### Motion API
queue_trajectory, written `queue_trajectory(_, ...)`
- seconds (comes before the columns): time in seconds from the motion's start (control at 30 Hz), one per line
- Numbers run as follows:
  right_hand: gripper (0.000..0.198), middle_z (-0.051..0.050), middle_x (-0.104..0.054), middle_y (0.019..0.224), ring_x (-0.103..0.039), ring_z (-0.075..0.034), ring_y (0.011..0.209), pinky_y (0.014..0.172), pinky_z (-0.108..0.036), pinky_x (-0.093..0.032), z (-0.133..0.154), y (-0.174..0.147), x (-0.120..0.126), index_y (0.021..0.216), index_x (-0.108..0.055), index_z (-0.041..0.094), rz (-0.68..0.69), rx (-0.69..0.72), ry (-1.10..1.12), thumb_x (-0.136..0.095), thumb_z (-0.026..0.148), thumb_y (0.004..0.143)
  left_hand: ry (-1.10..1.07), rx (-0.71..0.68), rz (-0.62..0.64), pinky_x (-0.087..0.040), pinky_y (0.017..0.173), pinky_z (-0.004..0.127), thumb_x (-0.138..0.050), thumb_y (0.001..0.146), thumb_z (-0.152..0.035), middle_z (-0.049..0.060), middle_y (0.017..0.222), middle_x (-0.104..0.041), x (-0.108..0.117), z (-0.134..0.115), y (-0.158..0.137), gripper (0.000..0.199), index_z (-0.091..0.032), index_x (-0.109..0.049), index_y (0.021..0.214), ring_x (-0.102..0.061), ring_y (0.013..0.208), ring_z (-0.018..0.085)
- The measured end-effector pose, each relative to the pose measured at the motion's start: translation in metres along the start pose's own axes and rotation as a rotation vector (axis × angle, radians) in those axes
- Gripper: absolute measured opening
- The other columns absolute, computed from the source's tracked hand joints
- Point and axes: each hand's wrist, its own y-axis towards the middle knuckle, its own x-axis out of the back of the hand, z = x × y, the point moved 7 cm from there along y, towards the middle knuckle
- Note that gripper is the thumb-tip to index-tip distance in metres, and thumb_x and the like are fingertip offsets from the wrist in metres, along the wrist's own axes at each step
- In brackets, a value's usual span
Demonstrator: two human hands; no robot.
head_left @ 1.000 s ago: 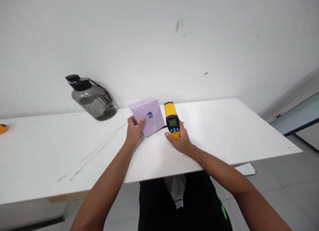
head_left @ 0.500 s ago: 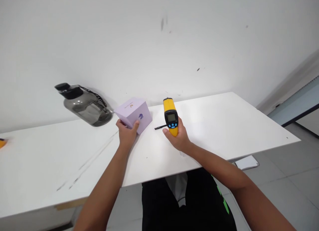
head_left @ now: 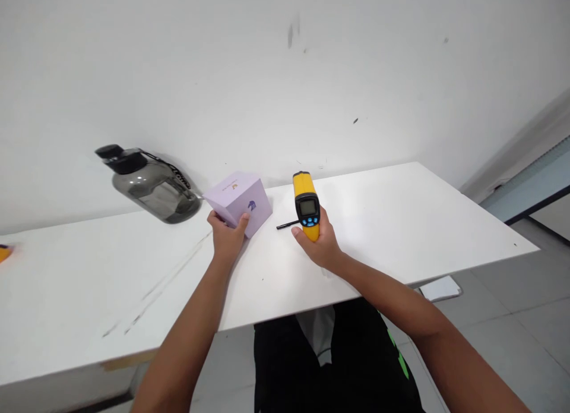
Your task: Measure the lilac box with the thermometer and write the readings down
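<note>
A lilac cube-shaped box with a small dark emblem stands on the white table, and my left hand grips its near corner, thumb on the front face. In my right hand is a yellow and black infrared thermometer, its small screen and blue buttons facing me. My right fingers wrap its handle and are mostly hidden behind it. A thin black pen lies on the table between box and thermometer, its right end hidden behind the thermometer.
A grey translucent water bottle with a black cap and strap stands left of the box, near the wall. The white table ends in front of my lap. An orange and black object shows at the left edge.
Both hands keep their holds on the box and the thermometer. The view has shifted very slightly; nothing else visibly differs.
</note>
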Motion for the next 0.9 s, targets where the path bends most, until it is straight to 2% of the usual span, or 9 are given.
queue_trajectory(0.27, 0.057, 0.001, -0.053, 0.085, -0.052, -0.016, 0.069, 0.065, -0.031, -0.048, -0.0041, 0.0008, -0.0005, 0.132, -0.040, 0.028, -0.011, -0.010, -0.007, -0.065, 0.039, 0.082, -0.015, -0.008, -0.010, -0.048, 0.101, 0.046, -0.080, 0.066, -0.050, 0.014, 0.126, -0.050, 0.0006, 0.0006, 0.0003, 0.075, -0.024, -0.035, 0.120, -0.058, 0.114, 0.026)
queue_trajectory(0.57, 0.058, 0.000, -0.054, 0.087, -0.052, -0.015, 0.070, 0.065, -0.031, -0.048, -0.0054, 0.0015, 0.0002, 0.133, -0.040, 0.027, -0.020, -0.008, 0.011, -0.065, 0.038, 0.082, 0.037, 0.010, 0.006, -0.047, 0.102, 0.050, -0.077, 0.069, -0.051, 0.017, 0.132, -0.048, 0.0000, -0.0027, -0.0006, 0.075, -0.024, -0.033, 0.123, -0.057, 0.117, 0.029)
queue_trajectory(0.9, 0.059, -0.001, -0.056, 0.090, -0.054, -0.015, 0.072, 0.067, -0.032, -0.050, -0.0058, 0.0007, 0.0004, 0.134, -0.040, 0.027, -0.032, 0.018, -0.022, -0.065, 0.037, 0.082, -0.005, -0.002, -0.003, -0.047, 0.102, 0.046, -0.080, 0.067, -0.051, 0.015, 0.129, -0.050, 0.0006, 0.0007, 0.0007, 0.076, -0.024, -0.035, 0.121, -0.057, 0.117, 0.027)
